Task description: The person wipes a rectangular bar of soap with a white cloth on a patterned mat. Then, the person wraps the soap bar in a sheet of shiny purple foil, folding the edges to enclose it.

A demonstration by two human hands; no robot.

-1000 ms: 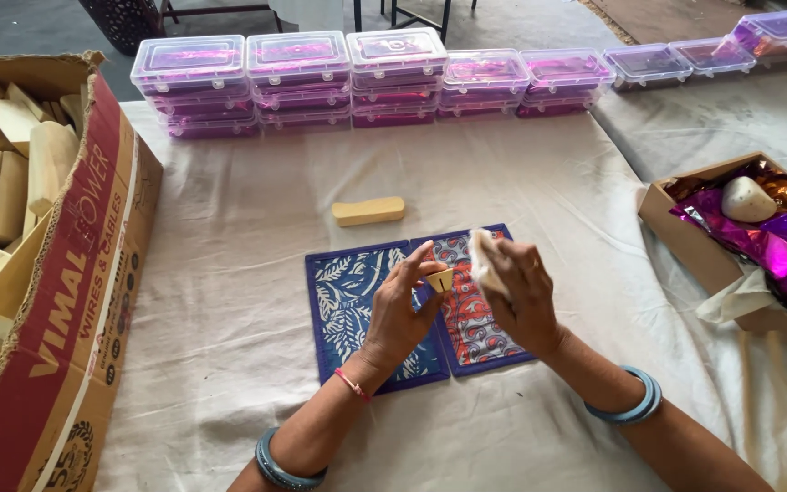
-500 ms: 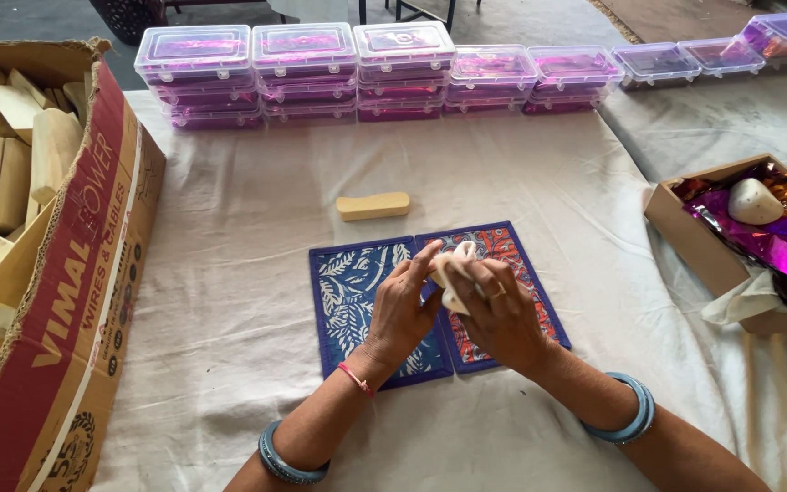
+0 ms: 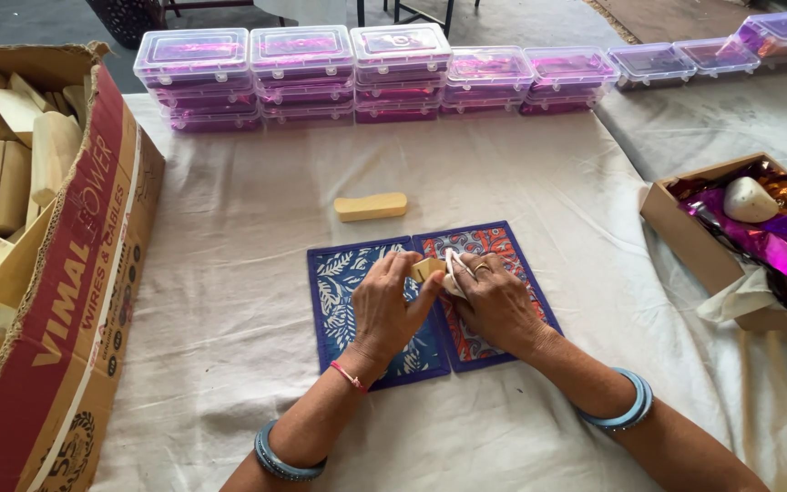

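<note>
Two patterned cloth pieces lie side by side on the white table cover: a blue leaf-print one (image 3: pixel 339 292) and a red-and-blue one (image 3: pixel 494 246). Over their join, my left hand (image 3: pixel 389 305) holds a small pale wooden block (image 3: pixel 427 268). My right hand (image 3: pixel 495 301) presses a whitish cloth (image 3: pixel 453 271) against that block. Both hands touch each other just above the cloth pieces. A second wooden block (image 3: pixel 372 207) lies loose behind them.
A large red cardboard box (image 3: pixel 56 301) full of wooden blocks stands at the left. Stacked clear plastic boxes with purple contents (image 3: pixel 302 68) line the far edge. At the right, a small carton (image 3: pixel 685 228) holds purple foil and a white lump.
My right hand came in from the right with the cloth and met my left hand. Both hands have lowered toward the patterned pieces and closed round the small block.
</note>
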